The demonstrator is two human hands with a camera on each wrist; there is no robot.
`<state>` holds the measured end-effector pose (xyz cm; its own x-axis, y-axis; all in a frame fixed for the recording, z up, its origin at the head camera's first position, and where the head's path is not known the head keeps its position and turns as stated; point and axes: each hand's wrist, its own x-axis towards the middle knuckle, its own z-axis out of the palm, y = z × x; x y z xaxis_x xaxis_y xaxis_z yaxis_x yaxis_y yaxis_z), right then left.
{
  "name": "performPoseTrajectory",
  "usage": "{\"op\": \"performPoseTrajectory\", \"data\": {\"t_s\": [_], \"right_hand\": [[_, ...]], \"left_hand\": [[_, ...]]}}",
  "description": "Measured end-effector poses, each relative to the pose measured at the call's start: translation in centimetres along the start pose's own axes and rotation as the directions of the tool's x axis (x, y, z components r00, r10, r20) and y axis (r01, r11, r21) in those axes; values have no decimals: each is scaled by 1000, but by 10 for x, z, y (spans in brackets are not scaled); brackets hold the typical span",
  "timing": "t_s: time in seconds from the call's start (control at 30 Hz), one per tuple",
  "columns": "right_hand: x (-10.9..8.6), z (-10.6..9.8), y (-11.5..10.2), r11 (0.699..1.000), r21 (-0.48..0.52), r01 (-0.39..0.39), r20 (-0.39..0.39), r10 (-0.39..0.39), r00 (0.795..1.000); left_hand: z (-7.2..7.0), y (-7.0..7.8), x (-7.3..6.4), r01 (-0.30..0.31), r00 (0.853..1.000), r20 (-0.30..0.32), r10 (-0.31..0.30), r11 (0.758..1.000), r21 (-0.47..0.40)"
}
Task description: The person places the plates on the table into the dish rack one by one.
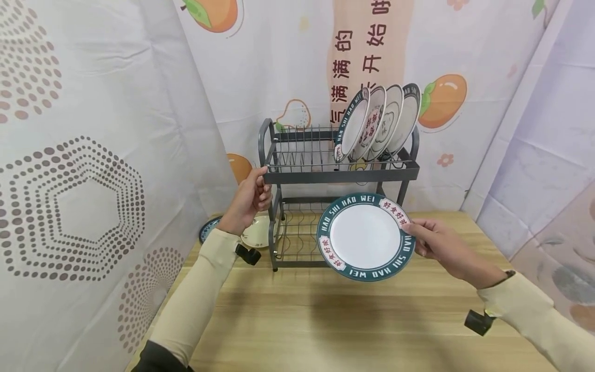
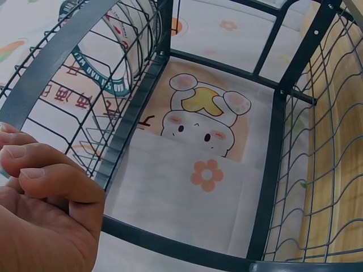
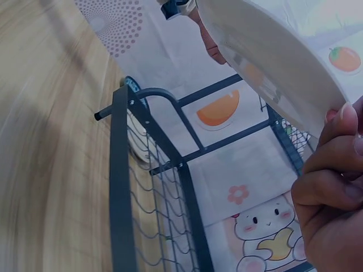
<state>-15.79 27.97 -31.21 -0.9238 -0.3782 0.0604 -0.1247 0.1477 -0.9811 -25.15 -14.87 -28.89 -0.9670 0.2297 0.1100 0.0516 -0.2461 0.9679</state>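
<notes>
In the head view, my right hand (image 1: 434,240) pinches the right rim of a white plate (image 1: 362,235) with a dark green lettered border. The plate is held in front of the rack's lower tier, its face toward me; the right wrist view shows its plain underside (image 3: 272,62). My left hand (image 1: 248,201) holds the upper left front corner of a dark grey two-tier dish rack (image 1: 341,176), its other fingers curled below. Several plates (image 1: 378,124) lean upright in the right part of the top tier.
The rack stands on a wooden table (image 1: 279,320). Behind its left side lie a pale yellowish dish (image 1: 256,232) and a blue-patterned dish (image 1: 207,228). A printed curtain (image 1: 279,62) hangs behind and on both sides.
</notes>
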Motion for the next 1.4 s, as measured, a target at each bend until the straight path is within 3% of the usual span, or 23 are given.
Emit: {"op": "performPoseTrajectory", "data": {"t_s": [0.27, 0.47, 0.73, 1.1, 1.4], "right_hand": [[2, -1, -18, 996, -47, 74, -10, -74, 997], [2, -4, -29, 993, -108, 54, -25, -57, 998], [5, -5, -45, 993, -33, 116, -47, -118, 992], [9, -5, -71, 984, -9, 178, -68, -179, 982], [19, -5, -87, 962, 46, 269, -117, -263, 958]], "left_hand": [[-2, 3, 2, 51, 999, -12, -50, 998, 32], [-2, 5, 2, 76, 997, -27, -75, 997, 24], [-1, 8, 3, 103, 994, -27, -102, 994, 39], [0, 6, 2, 96, 994, -61, -93, 994, 49], [0, 5, 2, 90, 994, -59, -88, 996, 28]]}}
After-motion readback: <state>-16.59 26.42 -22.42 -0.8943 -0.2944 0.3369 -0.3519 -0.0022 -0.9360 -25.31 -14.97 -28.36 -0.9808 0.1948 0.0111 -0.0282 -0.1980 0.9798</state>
